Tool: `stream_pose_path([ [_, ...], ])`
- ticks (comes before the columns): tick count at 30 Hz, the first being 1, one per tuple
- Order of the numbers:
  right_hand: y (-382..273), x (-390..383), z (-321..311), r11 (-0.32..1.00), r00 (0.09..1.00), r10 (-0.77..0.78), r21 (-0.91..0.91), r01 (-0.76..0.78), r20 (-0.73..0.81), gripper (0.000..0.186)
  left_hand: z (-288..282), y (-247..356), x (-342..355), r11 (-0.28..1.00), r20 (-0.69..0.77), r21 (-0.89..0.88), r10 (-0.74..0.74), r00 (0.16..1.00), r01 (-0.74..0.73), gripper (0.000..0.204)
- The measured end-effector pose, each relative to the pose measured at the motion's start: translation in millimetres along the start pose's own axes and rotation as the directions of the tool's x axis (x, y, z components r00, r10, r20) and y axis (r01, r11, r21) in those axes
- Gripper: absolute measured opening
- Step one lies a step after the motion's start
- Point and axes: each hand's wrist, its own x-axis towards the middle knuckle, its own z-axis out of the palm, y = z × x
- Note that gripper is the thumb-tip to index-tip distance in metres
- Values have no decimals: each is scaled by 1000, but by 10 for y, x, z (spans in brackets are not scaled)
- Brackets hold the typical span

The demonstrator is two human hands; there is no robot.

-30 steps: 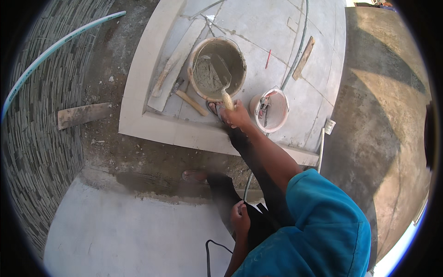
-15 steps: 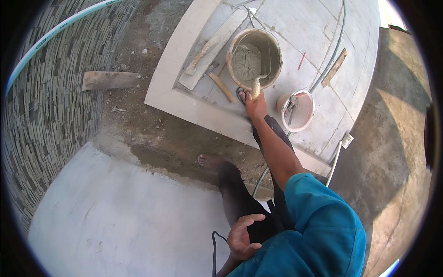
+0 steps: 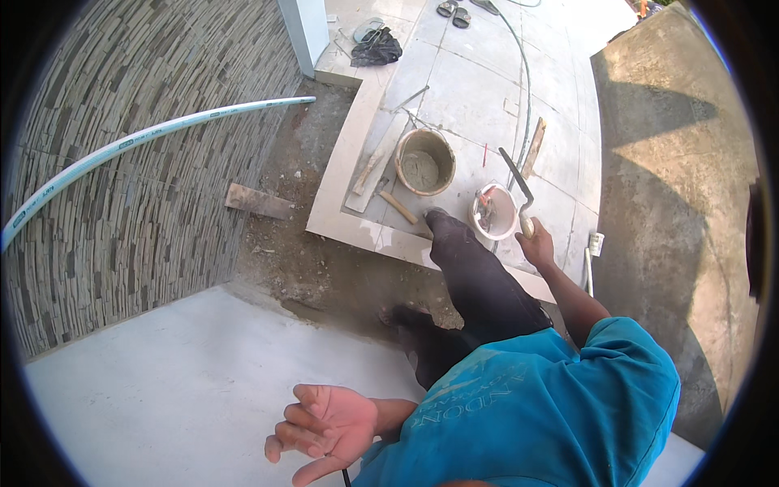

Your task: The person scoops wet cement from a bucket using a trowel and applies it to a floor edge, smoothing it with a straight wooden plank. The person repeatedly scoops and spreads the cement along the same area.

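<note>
My right hand grips the handle of a trowel, its long blade pointing up and away over the tiles, just right of a small pale bucket with tools inside. My left hand is held out low, palm up, fingers apart and holding nothing. Farther off, a larger bucket contains grey mortar. A wooden-handled hammer lies near the platform's edge, beside a long board with a wooden float on it.
Bare dirt with rubble and a short plank runs below the tiled platform. A pale blue pipe leans along the stone-clad wall at left. A hose, a wood strip, a black bag and sandals lie farther back.
My right hand has swung right, from over the mortar bucket to beside the small bucket, and the trowel blade now shows. My left hand has moved left and turned palm up. The view has shifted.
</note>
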Motion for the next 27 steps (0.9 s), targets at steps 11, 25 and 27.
stream_pose_path([
  [11, -389, -263, -284, 927, 946, 322, 218, -306, -41, 52, 798, -517, 949, 850, 654, -408, 18, 757, 332, 51],
  [25, -1435, 959, -1432, 960, 964, 131, 211, -182, 232, 43, 2661, -1567, 2153, 610, 864, -430, 66, 499, 665, 37],
  [27, -1116, 1153, -1267, 972, 978, 160, 153, -179, 134, 42, 2895, -1551, 2318, 590, 882, -427, 105, 459, 685, 35],
])
